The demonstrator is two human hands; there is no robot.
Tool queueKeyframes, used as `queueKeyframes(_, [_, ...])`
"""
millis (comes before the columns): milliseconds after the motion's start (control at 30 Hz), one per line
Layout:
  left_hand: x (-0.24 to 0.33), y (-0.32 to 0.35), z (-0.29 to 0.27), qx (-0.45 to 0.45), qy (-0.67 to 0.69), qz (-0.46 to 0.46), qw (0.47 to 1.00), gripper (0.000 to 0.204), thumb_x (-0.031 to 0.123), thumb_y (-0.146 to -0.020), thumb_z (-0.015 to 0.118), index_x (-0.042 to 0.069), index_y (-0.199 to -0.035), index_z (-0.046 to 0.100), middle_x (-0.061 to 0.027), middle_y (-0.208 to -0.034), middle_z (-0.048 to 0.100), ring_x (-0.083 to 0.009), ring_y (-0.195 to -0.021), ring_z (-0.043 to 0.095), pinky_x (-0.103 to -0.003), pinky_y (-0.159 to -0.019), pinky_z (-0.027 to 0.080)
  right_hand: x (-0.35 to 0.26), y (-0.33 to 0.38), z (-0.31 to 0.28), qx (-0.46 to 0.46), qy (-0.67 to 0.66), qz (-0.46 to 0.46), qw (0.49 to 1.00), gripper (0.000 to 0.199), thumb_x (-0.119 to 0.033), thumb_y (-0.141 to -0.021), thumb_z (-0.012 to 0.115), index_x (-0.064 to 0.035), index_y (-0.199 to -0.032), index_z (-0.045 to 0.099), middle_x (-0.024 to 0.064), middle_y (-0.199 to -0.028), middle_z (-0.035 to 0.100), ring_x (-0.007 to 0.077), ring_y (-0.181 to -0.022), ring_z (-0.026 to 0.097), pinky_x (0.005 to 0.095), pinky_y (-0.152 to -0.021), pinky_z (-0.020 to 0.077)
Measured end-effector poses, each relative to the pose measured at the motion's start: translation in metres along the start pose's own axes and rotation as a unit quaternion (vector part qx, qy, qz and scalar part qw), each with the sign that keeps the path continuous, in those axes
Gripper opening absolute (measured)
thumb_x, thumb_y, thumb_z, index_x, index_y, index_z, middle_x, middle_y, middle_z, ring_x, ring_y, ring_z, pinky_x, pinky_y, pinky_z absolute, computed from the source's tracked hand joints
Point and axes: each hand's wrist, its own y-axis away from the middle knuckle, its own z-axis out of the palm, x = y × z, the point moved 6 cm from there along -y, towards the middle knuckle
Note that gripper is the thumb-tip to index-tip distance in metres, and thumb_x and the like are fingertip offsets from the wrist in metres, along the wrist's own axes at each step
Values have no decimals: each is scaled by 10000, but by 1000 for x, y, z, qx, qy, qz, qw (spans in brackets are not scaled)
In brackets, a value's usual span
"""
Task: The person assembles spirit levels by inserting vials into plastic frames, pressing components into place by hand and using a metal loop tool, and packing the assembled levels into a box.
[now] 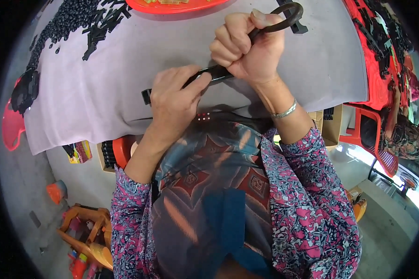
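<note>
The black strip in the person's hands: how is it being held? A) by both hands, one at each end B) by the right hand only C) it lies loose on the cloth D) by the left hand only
A: the left hand grips one end of the black strip, and the right hand is clenched round the other, curved end, above the grey cloth.

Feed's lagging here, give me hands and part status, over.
Left hand and right hand both gripping long black strap. Strap's far end looped. Grey cloth underneath; nothing blocking.
</note>
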Motion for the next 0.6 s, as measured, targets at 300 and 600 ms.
queueKeyframes(300, [0,4,1,3,-4,8,1000,250,71,-720,726,87,-969,708,-63,-1003,658,-250,-911,638,-398,-798,462,2,-2,19,-12,19,-2,1000,539,-502,-947,401,-126,-571,312,-39,-521,247,97,-472,185,285,-442,146])
queueKeyframes(600, [1,3,-2,3,6,-10,1000,318,-17,-687,737,55,-988,666,-84,-1002,649,-279,-911,628,-383,-832,457,-30,1,16,-37,-36,-39,998,536,-507,-965,388,-118,-602,320,-39,-546,239,102,-482,171,286,-451,146])
